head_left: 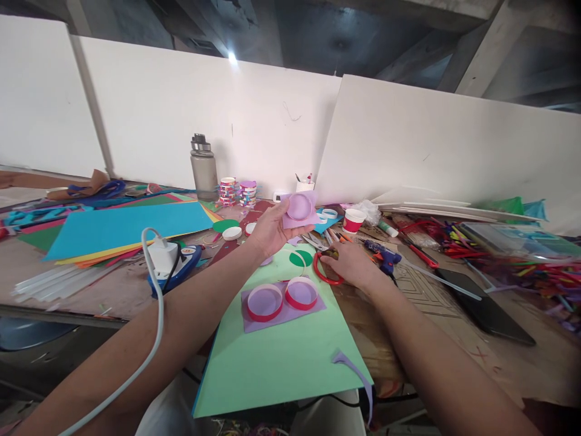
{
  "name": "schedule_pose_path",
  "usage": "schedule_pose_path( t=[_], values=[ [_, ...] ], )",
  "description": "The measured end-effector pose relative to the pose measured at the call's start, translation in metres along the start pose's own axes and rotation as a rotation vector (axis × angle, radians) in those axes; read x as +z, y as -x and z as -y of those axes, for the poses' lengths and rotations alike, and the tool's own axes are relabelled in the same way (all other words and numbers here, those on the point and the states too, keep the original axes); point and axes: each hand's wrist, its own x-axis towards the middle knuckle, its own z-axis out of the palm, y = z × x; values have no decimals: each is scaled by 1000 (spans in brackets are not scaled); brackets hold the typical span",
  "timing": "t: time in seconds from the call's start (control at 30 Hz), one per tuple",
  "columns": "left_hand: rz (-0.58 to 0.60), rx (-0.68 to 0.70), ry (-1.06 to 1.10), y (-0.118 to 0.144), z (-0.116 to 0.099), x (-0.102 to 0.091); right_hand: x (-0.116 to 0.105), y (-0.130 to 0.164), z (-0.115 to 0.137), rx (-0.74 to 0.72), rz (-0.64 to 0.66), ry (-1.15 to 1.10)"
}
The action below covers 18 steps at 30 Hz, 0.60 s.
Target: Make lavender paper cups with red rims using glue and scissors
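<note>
Left hand [272,230] grips one purple paper piece with ring [299,209], raised above the far edge of the green sheet [276,357]. Right hand [351,263] closed on red scissors [325,270] at that sheet's right edge. Judged step: trimming paper around the ring; next move needs blades aligned to its rim. On the sheet: two red rings [284,298] on one purple square.

Grey water bottle [203,166] far left of centre, before white boards [190,115]. Blue paper sheet [129,225] left. White charger [163,254] with cable near left. Red-and-white paper cup [353,220] right of centre. Blue glue gun [384,257] beside it. Black phone [483,307] right. Green sheet [276,357] near centre.
</note>
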Motion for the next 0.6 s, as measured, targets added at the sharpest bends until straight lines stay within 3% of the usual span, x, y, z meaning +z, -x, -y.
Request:
schedule_pose_path(
  t=[0.37,0.5,0.6],
  values=[
    [-91,58,-6,-9,1,-8,-10,-1,-26,125,-417,-308],
    [-135,70,7,-14,1,-14,-9,-2,-29,139,-424,-343],
    [-158,72,15,-16,2,-17,-8,-5,-38,198,-382,-240]
  ],
)
